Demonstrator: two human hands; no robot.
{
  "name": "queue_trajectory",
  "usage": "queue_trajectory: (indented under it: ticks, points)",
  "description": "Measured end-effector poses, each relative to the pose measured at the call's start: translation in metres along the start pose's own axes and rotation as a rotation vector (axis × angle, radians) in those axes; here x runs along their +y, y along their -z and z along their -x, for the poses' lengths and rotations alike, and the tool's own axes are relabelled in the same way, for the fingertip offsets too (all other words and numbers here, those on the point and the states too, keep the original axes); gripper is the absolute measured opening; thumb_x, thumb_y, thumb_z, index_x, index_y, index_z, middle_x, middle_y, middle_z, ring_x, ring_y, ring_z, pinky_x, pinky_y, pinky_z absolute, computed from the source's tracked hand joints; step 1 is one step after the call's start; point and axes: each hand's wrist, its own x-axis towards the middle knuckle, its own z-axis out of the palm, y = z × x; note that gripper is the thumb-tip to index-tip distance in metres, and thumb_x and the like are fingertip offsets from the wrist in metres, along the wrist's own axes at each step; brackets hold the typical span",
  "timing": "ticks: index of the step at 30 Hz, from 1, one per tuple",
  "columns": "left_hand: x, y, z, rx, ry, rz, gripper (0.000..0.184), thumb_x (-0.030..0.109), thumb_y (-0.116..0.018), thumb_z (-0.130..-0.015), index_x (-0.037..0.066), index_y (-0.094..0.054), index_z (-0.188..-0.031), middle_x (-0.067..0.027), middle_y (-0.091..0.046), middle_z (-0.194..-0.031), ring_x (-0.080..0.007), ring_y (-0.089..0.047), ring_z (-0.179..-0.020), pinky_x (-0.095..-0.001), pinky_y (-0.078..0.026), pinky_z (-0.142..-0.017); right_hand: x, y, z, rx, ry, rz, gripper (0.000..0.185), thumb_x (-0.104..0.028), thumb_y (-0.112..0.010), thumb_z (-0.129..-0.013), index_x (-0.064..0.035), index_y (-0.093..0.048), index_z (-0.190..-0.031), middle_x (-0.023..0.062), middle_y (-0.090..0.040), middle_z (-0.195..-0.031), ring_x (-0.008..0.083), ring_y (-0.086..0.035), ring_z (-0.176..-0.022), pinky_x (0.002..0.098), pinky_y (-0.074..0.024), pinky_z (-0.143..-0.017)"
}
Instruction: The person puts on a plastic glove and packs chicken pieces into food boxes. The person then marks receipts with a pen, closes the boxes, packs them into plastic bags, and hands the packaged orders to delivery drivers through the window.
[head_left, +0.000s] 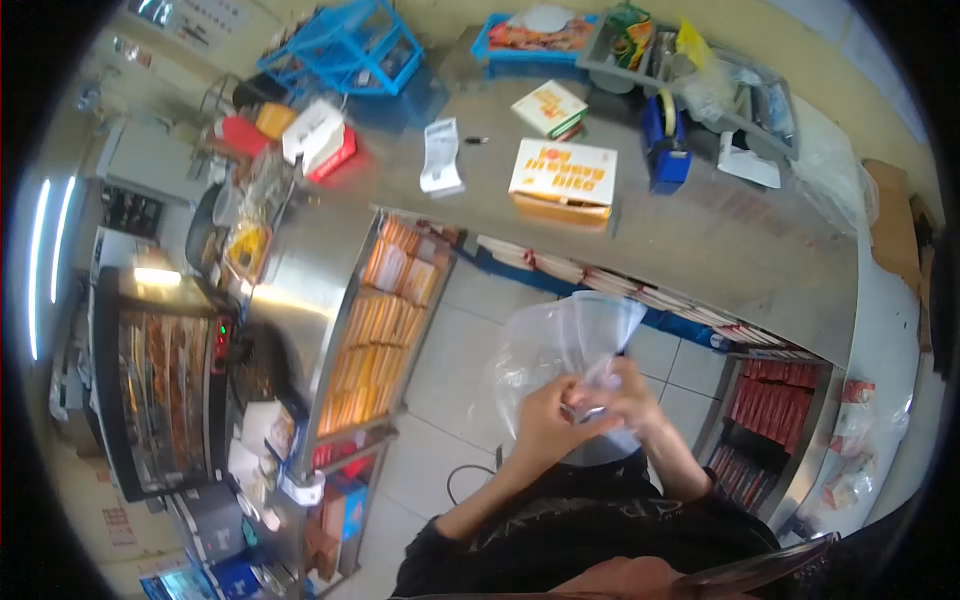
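The clear plastic bag [568, 345] is off the table [740, 265], held just below the centre of the frame over the tiled floor [450, 385]; whether it is opened, filled or tied I cannot tell. The lettered carton [565, 172] sits at upper centre, outside the bag. The left hand [552, 420] angles up from lower left, the right hand [632, 395] from lower right; both grips clasp gathered plastic, the right blurred.

Indoor light is fairly bright: white tube lamps [42, 270] glare at far left, and a warm glow tops the food display cabinet [160, 400]. The steel desk [740, 240] gleams softly. The right hand [622, 395] looks blurred. Fisheye distortion curves toward black corners.
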Motion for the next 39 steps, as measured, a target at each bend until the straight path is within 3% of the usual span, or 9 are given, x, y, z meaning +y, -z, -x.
queue_trajectory:
  ticks: [4, 8, 16, 18, 22, 27, 34, 36, 39]
  points:
    - [0.003, 0.051, 0.037, -0.225, 0.134, 0.219, 0.024, 0.018, -0.076, -0.065, 0.006, -0.055, -0.071, -0.0078, -0.058, -0.067, -0.0195, -0.056, -0.069, -0.0345, -0.044, -0.063, -0.042, -0.018, 0.014, -0.309, 0.084, 0.136, 0.021, -0.011, -0.076, -0.07, -0.0024, -0.062, -0.083, 0.005, -0.063, -0.078, 0.0116, -0.058, -0.076, 0.0233, -0.0451, -0.066]
    - [-0.176, 0.057, 0.092, 0.339, 0.014, -0.617, 0.022, 0.009, -0.069, -0.063, 0.005, -0.056, -0.08, -0.0094, -0.051, -0.061, -0.0255, -0.054, -0.061, -0.0352, -0.039, -0.053, 0.0, 0.065, -0.062, 0.098, 0.209, -0.269, 0.027, -0.004, -0.071, -0.072, -0.0048, -0.052, -0.091, 0.0027, -0.059, -0.079, 0.0134, -0.058, -0.071, 0.0258, -0.0463, -0.059]
    - [-0.146, 0.074, -0.022, 0.541, 0.321, -0.435, 0.029, -0.001, -0.056, -0.069, 0.006, -0.051, -0.097, -0.0161, -0.056, -0.091, -0.033, -0.056, -0.089, -0.0419, -0.043, -0.074, -0.04, -0.114, -0.157, -0.484, 0.51, 1.586, 0.023, -0.023, -0.064, -0.072, -0.0117, -0.062, -0.092, 0.0128, -0.058, -0.093, 0.0298, -0.057, -0.086, 0.0454, -0.0434, -0.077]
    - [-0.132, 0.15, -0.024, 0.698, 0.32, -0.655, 0.026, -0.002, -0.054, -0.072, 0.002, -0.05, -0.097, -0.0174, -0.057, -0.091, -0.032, -0.057, -0.09, -0.038, -0.045, -0.079, -0.082, -0.108, -0.215, -0.088, 0.784, 1.938, 0.02, -0.022, -0.061, -0.076, -0.0142, -0.068, -0.093, 0.0137, -0.056, -0.099, 0.0285, -0.056, -0.087, 0.0443, -0.0433, -0.079]
    - [-0.097, 0.153, -0.009, 0.851, 0.2, -0.697, 0.019, 0.011, -0.053, -0.077, 0.003, -0.056, -0.094, -0.0184, -0.06, -0.09, -0.0344, -0.058, -0.087, -0.0422, -0.046, -0.076, -0.023, -0.019, -0.22, -0.436, 1.391, 0.96, 0.012, -0.018, -0.059, -0.076, -0.0156, -0.065, -0.086, 0.006, -0.051, -0.082, 0.0215, -0.05, -0.073, 0.0372, -0.0408, -0.068]
    - [-0.265, 0.028, 0.013, -0.251, 0.58, -0.761, 0.027, 0.028, -0.052, -0.084, 0.004, -0.063, -0.091, -0.0196, -0.064, -0.089, -0.0374, -0.061, -0.083, -0.0475, -0.047, -0.072, -0.057, 0.011, -0.195, -0.693, 0.259, 1.358, 0.031, -0.03, -0.064, -0.076, -0.0074, -0.064, -0.097, 0.0086, -0.06, -0.071, 0.0215, -0.059, -0.064, 0.033, -0.0474, -0.062]
    - [-0.127, -0.03, -0.268, 0.081, 0.164, 0.161, 0.021, 0.021, -0.063, -0.079, 0.002, -0.057, -0.085, -0.0058, -0.055, -0.058, -0.0177, -0.056, -0.052, -0.0317, -0.043, -0.049, -0.116, 0.085, -0.34, 0.109, 0.682, 1.42, 0.071, -0.051, -0.071, -0.066, 0.0008, -0.056, -0.111, 0.018, -0.062, -0.1, 0.032, -0.061, -0.089, 0.0366, -0.047, -0.081]
    - [-0.129, -0.049, -0.286, 0.228, 0.122, 0.134, 0.021, 0.021, -0.063, -0.079, 0.002, -0.057, -0.084, -0.0065, -0.056, -0.058, -0.0197, -0.056, -0.052, -0.0326, -0.044, -0.05, -0.124, 0.066, -0.342, -0.081, -0.133, 1.255, 0.083, -0.047, -0.079, -0.057, 0.0001, -0.047, -0.117, 0.0189, -0.054, -0.114, 0.0312, -0.054, -0.103, 0.0364, -0.042, -0.089]
    - [-0.131, -0.042, -0.244, -0.067, 0.136, -0.164, 0.025, 0.024, -0.064, -0.076, 0.002, -0.055, -0.082, -0.0172, -0.061, -0.071, -0.0328, -0.062, -0.069, -0.0407, -0.048, -0.06, -0.109, 0.092, -0.318, -0.047, -0.113, 0.963, 0.095, -0.038, -0.086, -0.048, -0.0016, -0.039, -0.122, 0.0132, -0.056, -0.106, 0.0243, -0.055, -0.1, 0.0347, -0.0425, -0.088]
